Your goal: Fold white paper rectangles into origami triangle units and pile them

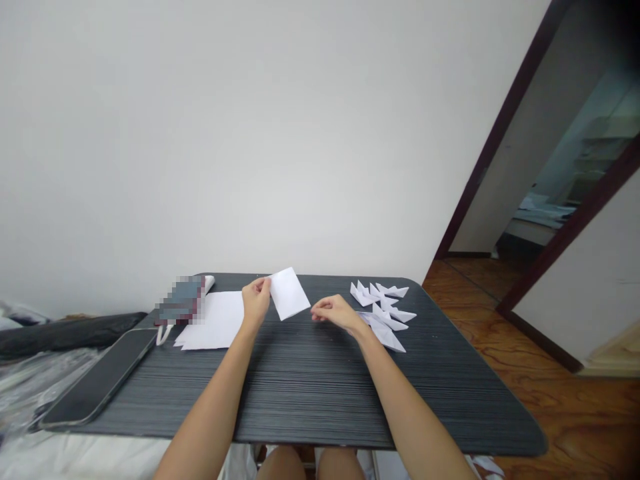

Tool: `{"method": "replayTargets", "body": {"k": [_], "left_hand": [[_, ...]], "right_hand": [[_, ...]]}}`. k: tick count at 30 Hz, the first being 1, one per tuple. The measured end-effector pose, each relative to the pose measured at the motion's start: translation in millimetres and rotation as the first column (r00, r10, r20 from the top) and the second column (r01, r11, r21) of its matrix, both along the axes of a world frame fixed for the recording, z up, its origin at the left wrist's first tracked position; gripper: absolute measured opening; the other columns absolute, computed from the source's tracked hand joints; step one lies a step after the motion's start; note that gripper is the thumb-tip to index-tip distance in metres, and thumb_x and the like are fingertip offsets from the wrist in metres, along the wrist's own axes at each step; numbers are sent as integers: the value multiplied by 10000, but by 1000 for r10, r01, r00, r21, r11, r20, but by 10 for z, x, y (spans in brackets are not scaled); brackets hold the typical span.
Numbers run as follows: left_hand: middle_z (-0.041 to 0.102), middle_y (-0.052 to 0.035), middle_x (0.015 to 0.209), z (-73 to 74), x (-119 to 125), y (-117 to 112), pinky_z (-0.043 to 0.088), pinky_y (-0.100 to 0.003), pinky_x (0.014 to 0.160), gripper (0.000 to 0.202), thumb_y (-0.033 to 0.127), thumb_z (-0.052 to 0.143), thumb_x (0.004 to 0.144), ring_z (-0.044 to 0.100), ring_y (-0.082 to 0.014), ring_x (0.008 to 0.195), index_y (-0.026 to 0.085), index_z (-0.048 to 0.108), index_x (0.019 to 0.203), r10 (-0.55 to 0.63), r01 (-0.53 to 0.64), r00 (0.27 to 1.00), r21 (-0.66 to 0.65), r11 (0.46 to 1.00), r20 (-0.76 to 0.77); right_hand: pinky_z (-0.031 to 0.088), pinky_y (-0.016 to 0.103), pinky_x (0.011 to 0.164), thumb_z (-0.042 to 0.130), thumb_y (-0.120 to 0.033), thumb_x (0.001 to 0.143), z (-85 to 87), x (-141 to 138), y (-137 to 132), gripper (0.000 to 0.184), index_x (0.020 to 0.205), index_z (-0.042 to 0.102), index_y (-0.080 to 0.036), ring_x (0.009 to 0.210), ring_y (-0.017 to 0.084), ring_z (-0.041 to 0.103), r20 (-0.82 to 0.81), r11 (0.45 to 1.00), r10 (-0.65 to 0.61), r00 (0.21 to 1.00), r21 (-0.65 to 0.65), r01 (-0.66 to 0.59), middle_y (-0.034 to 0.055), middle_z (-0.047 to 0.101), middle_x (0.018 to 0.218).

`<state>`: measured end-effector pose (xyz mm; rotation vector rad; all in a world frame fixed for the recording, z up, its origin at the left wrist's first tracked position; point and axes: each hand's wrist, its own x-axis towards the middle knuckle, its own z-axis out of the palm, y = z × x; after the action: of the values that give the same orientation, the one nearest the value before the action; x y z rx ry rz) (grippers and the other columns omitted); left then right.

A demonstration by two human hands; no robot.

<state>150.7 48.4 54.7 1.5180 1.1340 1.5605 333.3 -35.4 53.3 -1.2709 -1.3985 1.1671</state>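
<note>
Black glossy phone (100, 380) sits at the dark ribbed worktop's (310, 400) left edge; an elbow nudge could drop it. Left hand (256, 300) pinches a small white folded paper rectangle (290, 293) by one corner, held just above the worktop. Right hand (336, 312) is loosely curled & empty, w/ white folded paper boats (383, 307) beside its wrist, easily squashed.

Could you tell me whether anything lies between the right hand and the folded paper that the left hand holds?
Nothing visible does: only bare table separates the right hand from the folded paper in the left hand.
</note>
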Motion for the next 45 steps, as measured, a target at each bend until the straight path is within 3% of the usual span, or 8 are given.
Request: {"method": "replayTargets", "body": {"k": [4, 10, 17, 24, 30, 36, 40, 45], "left_hand": [[572, -24, 596, -66, 78, -19, 386, -202, 494, 321, 372, 485, 698, 502, -116, 534, 80, 608, 748, -93, 93, 996, 5, 996, -12], [597, -124, 979, -36, 195, -187, 394, -328, 775, 325, 273, 394, 778, 542, -207, 907, 108, 545, 1013, 44, 46, 940, 253, 966, -339], [582, -58, 1024, 107, 317, -506, 43, -466, 927, 269, 108, 343, 810, 383, -197, 1129, 218, 558, 930, 243, 445, 568, 541, 713, -786], [597, -29, 714, 107, 220, -381, 128, -432, 843, 216, 220, 382, 822, 461, -201, 952, 170, 544, 689, 316, 261, 550, 518, 814, -773], [605, -71, 760, 208, 15, -258, 191, -401, 792, 233, 227, 363, 822, 484, -203, 846, 149, 565, 735, 488, -183, 662, 509, 841, -569], [627, -31, 729, 98, 188, -347, 292, -315, 772, 243, 273, 376, 814, 529, -134, 685, 204, 606, 847, -111, 576, 529, 260, 775, -842], [631, -49, 713, -46, 319, -347, 384, -261, 652, 247, 307, 410, 782, 542, -145, 649, 170, 615, 780, -253, 439, 750, 173, 882, -612], [631, -58, 714, -61, 349, -304, 427, -231, 596, 263, 354, 502, 710, 569, -155, 662, 113, 601, 746, -340, 360, 911, 48, 932, -234]], "right_hand": [[394, 220, 576, 477, -412, 726, -10, 90, 52, 340, 781, 618, -107, 628, 106, 543, -89, 997, -25, 996, 66, 31, 52, 621, 708], [278, 216, 481, 480, -297, 737, -85, -12, 73, 288, 521, 560, -123, 480, 97, 436, 370, 944, -250, 895, 300, 140, -14, 474, 456], [343, 224, 621, 346, -176, 826, -16, -114, -53, 226, 730, 549, -158, 681, 128, 517, 555, 815, -368, 746, 579, -29, 53, 586, 743], [343, 233, 666, 362, -207, 832, 3, -6, -9, 222, 702, 537, -169, 727, 129, 518, 585, 817, -378, 718, 576, -39, 29, 584, 743], [354, 234, 661, 376, -228, 824, -29, 138, 9, 239, 692, 564, -160, 713, 133, 529, 580, 855, -355, 734, 519, 3, 43, 596, 728], [376, 255, 676, 481, -317, 761, 19, 63, 3, 213, 662, 585, -160, 693, 138, 529, 410, 834, -296, 863, 552, 23, 33, 595, 689], [422, 272, 667, 534, -411, 694, 51, 81, 56, 288, 780, 593, -143, 709, 155, 558, -33, 866, -286, 958, 420, 273, 63, 622, 758], [446, 328, 697, 633, -390, 598, -3, 123, 76, 416, 922, 594, -132, 709, 176, 595, -353, 968, -75, 933, 199, 153, 81, 649, 833]]}}
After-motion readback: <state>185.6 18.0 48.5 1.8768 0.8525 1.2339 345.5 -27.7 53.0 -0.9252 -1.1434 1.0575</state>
